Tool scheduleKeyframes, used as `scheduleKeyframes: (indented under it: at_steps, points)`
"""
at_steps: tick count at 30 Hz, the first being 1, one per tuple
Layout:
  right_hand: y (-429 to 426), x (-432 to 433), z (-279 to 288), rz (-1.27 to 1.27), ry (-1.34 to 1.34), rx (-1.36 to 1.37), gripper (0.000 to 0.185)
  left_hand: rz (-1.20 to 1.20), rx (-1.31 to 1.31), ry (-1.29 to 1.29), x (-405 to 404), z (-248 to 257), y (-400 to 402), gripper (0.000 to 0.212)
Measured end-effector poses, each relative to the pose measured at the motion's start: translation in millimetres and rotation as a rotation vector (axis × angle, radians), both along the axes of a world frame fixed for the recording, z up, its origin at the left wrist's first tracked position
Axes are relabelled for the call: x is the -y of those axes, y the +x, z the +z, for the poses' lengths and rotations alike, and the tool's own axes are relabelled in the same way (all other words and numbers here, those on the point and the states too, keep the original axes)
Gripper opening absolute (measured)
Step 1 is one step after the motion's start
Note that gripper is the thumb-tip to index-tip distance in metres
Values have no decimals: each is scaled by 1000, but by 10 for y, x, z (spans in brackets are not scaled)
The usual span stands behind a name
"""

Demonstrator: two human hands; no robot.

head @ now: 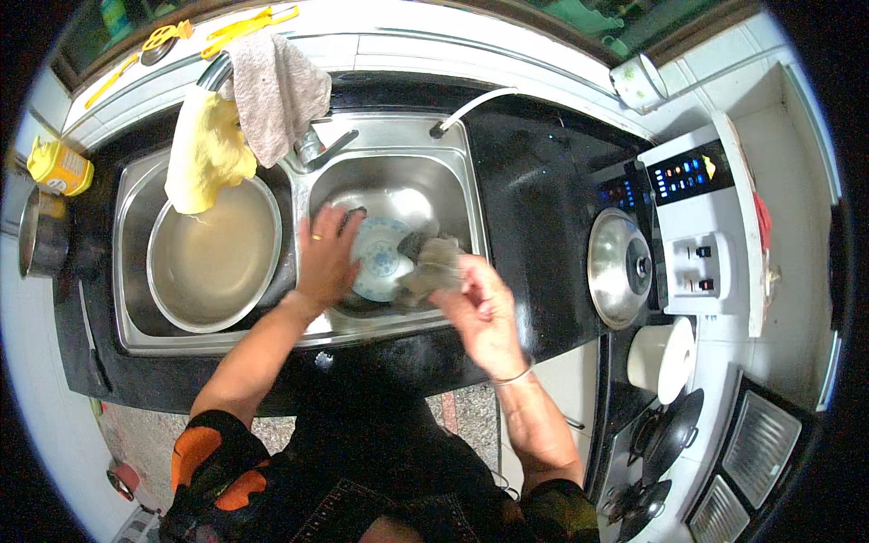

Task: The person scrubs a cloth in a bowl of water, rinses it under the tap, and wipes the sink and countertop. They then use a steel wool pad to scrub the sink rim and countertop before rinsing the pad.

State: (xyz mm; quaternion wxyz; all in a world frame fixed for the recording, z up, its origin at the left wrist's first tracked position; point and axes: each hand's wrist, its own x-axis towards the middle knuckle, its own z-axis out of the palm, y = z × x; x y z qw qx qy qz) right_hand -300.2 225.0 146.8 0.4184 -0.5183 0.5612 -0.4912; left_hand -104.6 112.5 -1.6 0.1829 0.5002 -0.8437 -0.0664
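Note:
My right hand (pixel 481 305) pinches a crumpled grey-brown cloth (pixel 434 271) over the right basin of a stainless steel double sink (pixel 468 156). The cloth is blurred. My left hand (pixel 329 254), fingers spread, is at the left side of that basin, its fingertips at the edge of a plate or shallow bowl with a blue pattern (pixel 381 256). Whether it grips the rim, I cannot tell. A dark item beside those fingertips is too unclear to name. In the left basin stands a large metal bowl (pixel 271 271) of cloudy water.
A yellow cloth (pixel 207 153) and a grey towel (pixel 278 95) hang over the faucet. A knife (pixel 88 326) lies on the black counter left of the sink, near a metal pot (pixel 44 234). At right are a domed metal lid (pixel 614 268), a white pot (pixel 655 356) and a stove.

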Motion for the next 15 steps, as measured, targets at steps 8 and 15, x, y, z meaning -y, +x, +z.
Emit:
scheduleKeyframes:
  at_steps: [8,15]
  points:
    - [1031,-109,358,422,-354,33,41,263,-1362,1147,-353,221,-329,59]
    - [1009,-220,137,493,-278,-58,44,248,-1831,939,-212,1151,820,52]
